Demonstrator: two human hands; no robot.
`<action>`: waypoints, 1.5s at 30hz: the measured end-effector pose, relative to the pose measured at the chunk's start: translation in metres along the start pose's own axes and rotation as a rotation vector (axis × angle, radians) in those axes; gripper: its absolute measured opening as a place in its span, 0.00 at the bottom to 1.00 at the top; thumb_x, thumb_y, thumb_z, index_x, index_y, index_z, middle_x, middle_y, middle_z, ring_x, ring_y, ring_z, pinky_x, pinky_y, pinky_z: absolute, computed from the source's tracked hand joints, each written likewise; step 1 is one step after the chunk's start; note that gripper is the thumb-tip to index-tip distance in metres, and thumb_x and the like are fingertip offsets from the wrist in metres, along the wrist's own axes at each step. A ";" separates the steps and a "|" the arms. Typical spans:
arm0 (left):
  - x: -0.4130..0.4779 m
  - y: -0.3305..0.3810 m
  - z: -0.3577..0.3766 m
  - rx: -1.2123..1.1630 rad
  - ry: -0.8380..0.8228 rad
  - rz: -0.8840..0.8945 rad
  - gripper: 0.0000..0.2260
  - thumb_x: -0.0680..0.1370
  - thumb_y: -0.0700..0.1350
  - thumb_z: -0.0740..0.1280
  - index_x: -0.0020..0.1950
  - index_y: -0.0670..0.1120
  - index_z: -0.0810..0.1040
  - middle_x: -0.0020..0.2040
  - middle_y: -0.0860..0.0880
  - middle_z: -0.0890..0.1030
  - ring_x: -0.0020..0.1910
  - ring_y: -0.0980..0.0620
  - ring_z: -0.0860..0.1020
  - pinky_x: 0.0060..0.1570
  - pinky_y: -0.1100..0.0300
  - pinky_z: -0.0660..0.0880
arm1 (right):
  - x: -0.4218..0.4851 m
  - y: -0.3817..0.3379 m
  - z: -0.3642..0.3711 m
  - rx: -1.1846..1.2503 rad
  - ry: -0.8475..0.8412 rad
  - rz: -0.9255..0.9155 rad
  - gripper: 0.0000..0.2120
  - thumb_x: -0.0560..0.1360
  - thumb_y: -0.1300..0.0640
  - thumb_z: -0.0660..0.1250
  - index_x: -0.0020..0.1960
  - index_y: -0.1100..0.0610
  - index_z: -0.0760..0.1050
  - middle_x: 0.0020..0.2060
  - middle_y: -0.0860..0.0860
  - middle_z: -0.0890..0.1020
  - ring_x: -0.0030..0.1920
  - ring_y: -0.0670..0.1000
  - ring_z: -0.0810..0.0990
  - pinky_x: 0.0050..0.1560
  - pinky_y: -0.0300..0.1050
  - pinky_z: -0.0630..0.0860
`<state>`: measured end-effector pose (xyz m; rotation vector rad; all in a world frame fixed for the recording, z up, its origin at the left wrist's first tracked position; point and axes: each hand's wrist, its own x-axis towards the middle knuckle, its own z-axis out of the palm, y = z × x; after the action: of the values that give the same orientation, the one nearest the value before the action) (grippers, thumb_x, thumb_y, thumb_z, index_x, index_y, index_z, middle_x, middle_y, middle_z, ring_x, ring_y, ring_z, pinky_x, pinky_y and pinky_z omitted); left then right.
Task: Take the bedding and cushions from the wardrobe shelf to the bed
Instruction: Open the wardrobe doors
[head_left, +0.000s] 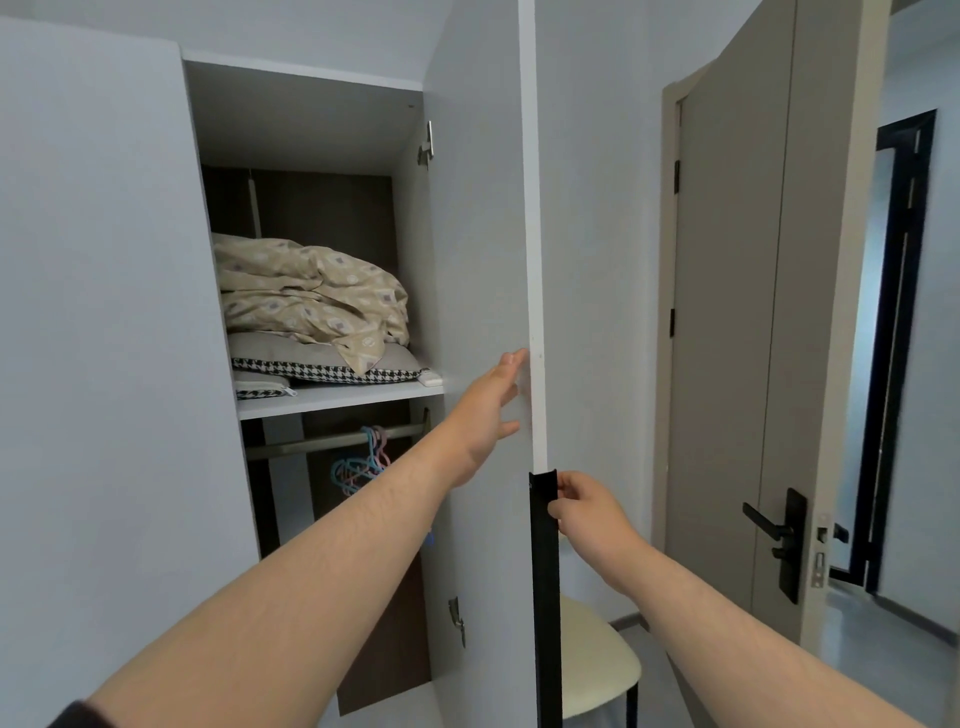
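A folded beige patterned duvet (311, 291) lies on the wardrobe shelf (358, 396), on top of a grey cushion with a houndstooth edge (332, 368). A second houndstooth cushion (262, 388) shows at the shelf's left front. The right wardrobe door (483, 234) stands open. My left hand (491, 410) rests flat on the door's inner face near its edge, fingers apart. My right hand (584, 506) pinches the black handle strip (544, 571) on the door's edge.
A small white object (430, 380) sits at the shelf's right front. Coloured hangers (363, 462) hang from the rail below. A cream-seated stool (597, 660) stands behind the door. The room door (748, 338) stands open at the right.
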<state>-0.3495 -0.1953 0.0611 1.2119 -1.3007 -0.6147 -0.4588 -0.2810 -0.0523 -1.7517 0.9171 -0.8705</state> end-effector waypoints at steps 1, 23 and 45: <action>0.000 0.000 -0.007 0.012 0.024 0.013 0.23 0.83 0.56 0.46 0.77 0.51 0.59 0.76 0.56 0.59 0.75 0.52 0.59 0.69 0.50 0.65 | -0.003 -0.006 0.000 -0.044 0.017 -0.029 0.18 0.76 0.65 0.60 0.63 0.54 0.74 0.60 0.52 0.80 0.60 0.54 0.78 0.66 0.54 0.72; -0.010 -0.043 -0.365 0.667 0.837 0.082 0.31 0.80 0.51 0.60 0.79 0.47 0.50 0.80 0.50 0.46 0.78 0.51 0.47 0.75 0.53 0.49 | 0.091 -0.168 0.239 -0.658 0.090 -0.781 0.29 0.79 0.55 0.60 0.78 0.56 0.57 0.77 0.51 0.60 0.76 0.50 0.57 0.74 0.43 0.54; 0.126 -0.140 -0.445 1.422 1.039 -0.091 0.45 0.68 0.58 0.68 0.76 0.45 0.47 0.78 0.35 0.47 0.76 0.33 0.43 0.67 0.29 0.40 | 0.299 -0.133 0.392 -0.902 -0.143 -1.053 0.21 0.77 0.43 0.57 0.61 0.54 0.77 0.54 0.51 0.81 0.54 0.55 0.79 0.51 0.50 0.75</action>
<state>0.1329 -0.2104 0.0559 2.2361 -0.6142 1.0461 0.0451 -0.3451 0.0003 -3.1512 0.1891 -0.9904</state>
